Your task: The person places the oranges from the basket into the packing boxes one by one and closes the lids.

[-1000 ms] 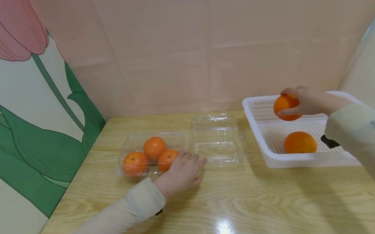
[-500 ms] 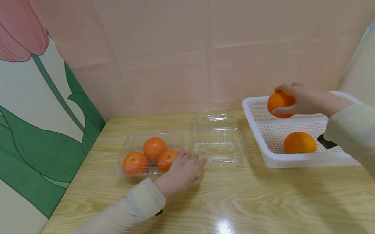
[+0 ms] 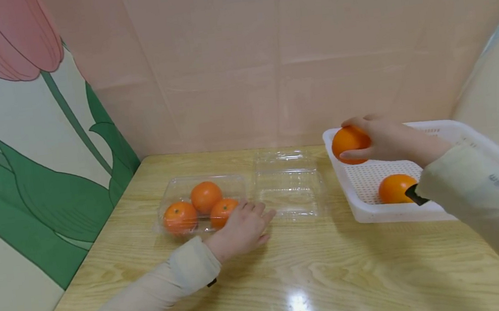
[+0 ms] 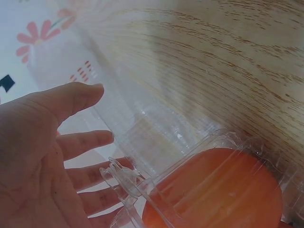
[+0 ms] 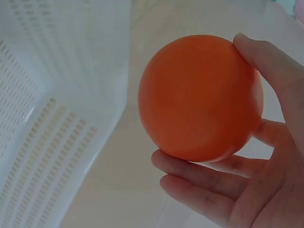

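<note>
Held orange (image 3: 351,146): moved leftward since the earlier frames with your right hand (image 3: 391,139), from over the middle of the white basket (image 3: 401,212) to its far left corner; your right wrist view shows a gap between fruit and basket wall.
Right fingers: curled round the orange, your thumb on one side and fingertips on the other.
Left hand (image 3: 240,229): you keep it where it was, at the near right corner of the clear box (image 3: 234,181).
Left fingers: spread and fairly straight, thumb well apart, some reaching to the plastic edge; you pinch nothing there.
Clear box: three oranges (image 3: 206,197) inside, grouped on your left.
Clear tray (image 3: 288,199): just right of the box; whether they join is hard to tell.
Basket orange (image 3: 394,189): rests near the front wall, partly behind your right cuff.
Table (image 3: 335,278): pale wood grain, bright glare near you.
</note>
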Demonstrator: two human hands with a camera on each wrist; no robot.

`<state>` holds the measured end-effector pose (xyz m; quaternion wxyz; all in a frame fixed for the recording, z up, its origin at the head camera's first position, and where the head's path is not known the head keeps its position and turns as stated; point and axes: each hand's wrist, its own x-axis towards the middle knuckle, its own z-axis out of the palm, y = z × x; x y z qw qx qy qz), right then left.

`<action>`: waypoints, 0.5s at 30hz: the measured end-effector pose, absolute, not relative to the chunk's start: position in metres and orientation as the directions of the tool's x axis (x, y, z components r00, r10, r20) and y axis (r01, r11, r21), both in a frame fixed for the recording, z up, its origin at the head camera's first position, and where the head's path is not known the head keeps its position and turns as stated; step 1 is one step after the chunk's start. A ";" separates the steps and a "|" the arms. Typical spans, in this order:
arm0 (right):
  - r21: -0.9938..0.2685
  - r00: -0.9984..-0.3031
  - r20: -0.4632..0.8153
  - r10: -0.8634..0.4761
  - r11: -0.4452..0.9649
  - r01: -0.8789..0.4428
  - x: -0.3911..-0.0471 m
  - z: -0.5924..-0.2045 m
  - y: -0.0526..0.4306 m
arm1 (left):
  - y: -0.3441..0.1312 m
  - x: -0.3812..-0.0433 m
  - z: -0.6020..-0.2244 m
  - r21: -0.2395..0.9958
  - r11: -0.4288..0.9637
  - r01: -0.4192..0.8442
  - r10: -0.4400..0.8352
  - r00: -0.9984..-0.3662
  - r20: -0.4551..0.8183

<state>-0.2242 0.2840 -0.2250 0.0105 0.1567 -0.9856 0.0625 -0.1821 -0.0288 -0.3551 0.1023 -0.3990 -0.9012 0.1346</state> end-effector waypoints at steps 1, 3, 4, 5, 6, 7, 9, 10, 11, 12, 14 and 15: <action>-0.125 -0.947 0.045 -0.317 0.939 -0.320 -0.223 -0.226 0.281 | -0.029 -0.182 -0.355 -0.320 0.646 0.693 0.747 -0.661 0.077; -0.137 -0.941 0.049 -0.334 0.931 -0.337 -0.220 -0.228 0.275 | -0.029 -0.181 -0.355 -0.315 0.648 0.694 0.746 -0.662 0.076; -0.141 -0.939 0.050 -0.340 0.928 -0.344 -0.219 -0.229 0.272 | -0.029 -0.181 -0.354 -0.310 0.649 0.695 0.745 -0.663 0.074; -0.145 -0.938 0.052 -0.344 0.926 -0.348 -0.218 -0.230 0.270 | -0.029 -0.181 -0.354 -0.305 0.651 0.695 0.744 -0.665 0.072; -0.146 -0.936 0.051 -0.349 0.924 -0.352 -0.217 -0.231 0.266 | -0.029 -0.181 -0.354 -0.305 0.652 0.695 0.743 -0.666 0.071; -0.143 -0.931 0.051 -0.360 0.920 -0.364 -0.216 -0.232 0.263 | -0.029 -0.180 -0.353 -0.303 0.652 0.695 0.742 -0.667 0.070; -0.139 -0.926 0.054 -0.374 0.915 -0.378 -0.215 -0.235 0.256 | -0.029 -0.180 -0.353 -0.302 0.654 0.693 0.740 -0.670 0.066; -0.139 -0.921 0.057 -0.385 0.911 -0.389 -0.214 -0.236 0.253 | -0.029 -0.180 -0.353 -0.301 0.655 0.693 0.739 -0.671 0.063; -0.139 -0.917 0.060 -0.395 0.906 -0.399 -0.213 -0.238 0.249 | -0.029 -0.180 -0.353 -0.302 0.655 0.693 0.739 -0.671 0.061; -0.139 -0.913 0.061 -0.404 0.902 -0.409 -0.213 -0.239 0.246 | -0.029 -0.180 -0.353 -0.303 0.654 0.693 0.739 -0.671 0.060; -0.139 -0.903 0.067 -0.424 0.892 -0.429 -0.212 -0.243 0.240 | -0.029 -0.180 -0.353 -0.292 0.657 0.695 0.738 -0.672 0.058; -0.139 -0.898 0.068 -0.435 0.887 -0.440 -0.212 -0.245 0.237 | -0.030 -0.180 -0.353 -0.287 0.657 0.697 0.738 -0.673 0.057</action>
